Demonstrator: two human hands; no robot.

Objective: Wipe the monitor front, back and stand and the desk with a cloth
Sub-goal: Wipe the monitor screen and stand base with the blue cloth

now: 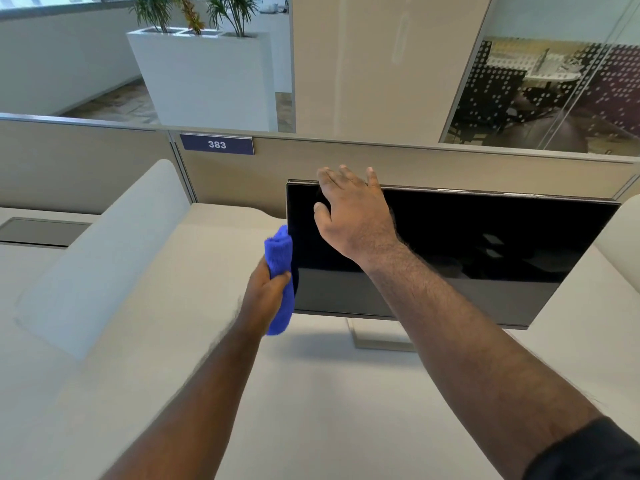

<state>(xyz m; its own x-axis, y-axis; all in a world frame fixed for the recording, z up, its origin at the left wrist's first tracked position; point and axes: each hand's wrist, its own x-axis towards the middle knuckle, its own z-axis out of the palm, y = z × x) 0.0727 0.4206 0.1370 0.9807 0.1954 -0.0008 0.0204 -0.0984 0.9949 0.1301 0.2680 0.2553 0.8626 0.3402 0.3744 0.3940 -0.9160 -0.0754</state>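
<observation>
A black monitor (485,244) with a dark screen stands on a white desk (311,393), its silver stand (377,337) partly visible beneath it. My left hand (265,292) grips a bunched blue cloth (280,271) right at the monitor's left edge. My right hand (353,213) is over the monitor's top left corner, fingers straight and reaching past the top edge, thumb in front of the screen. The monitor's back is hidden.
A beige partition (433,168) with a blue "383" label (217,144) runs behind the desk. A white curved divider (104,258) rises on the left, another (623,233) on the right. A white planter (204,74) stands beyond the partition.
</observation>
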